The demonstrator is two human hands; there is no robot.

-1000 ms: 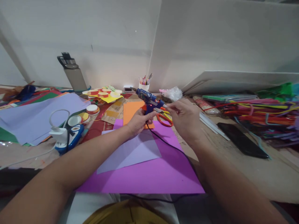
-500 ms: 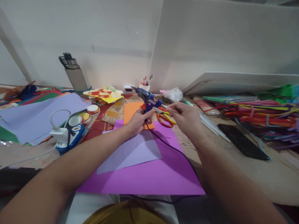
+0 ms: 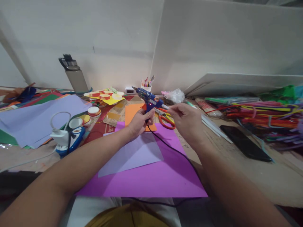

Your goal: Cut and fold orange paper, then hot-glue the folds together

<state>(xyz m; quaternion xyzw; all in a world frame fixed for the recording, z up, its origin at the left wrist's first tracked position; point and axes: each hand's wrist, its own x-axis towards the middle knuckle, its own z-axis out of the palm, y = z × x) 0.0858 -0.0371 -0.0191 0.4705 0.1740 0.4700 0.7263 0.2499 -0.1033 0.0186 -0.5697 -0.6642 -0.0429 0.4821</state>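
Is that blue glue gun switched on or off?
On. A small red light glows on the glue gun, held in the left hand, and its black cord trails away.

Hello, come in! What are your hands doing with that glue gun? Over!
Left hand grips blue glue gun by its handle. Right hand pinches at its back end. Orange scissors lie just beneath.

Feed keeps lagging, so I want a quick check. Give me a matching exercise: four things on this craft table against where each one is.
Things:
1. blue hot glue gun
2. orange-handled scissors
3. grey metal water bottle
4. flat black phone

Places:
A. far left, by the wall
B. in the left hand
C. right of the magenta paper sheet
D. between both hands

Pairs: 1-B, 2-D, 3-A, 4-C
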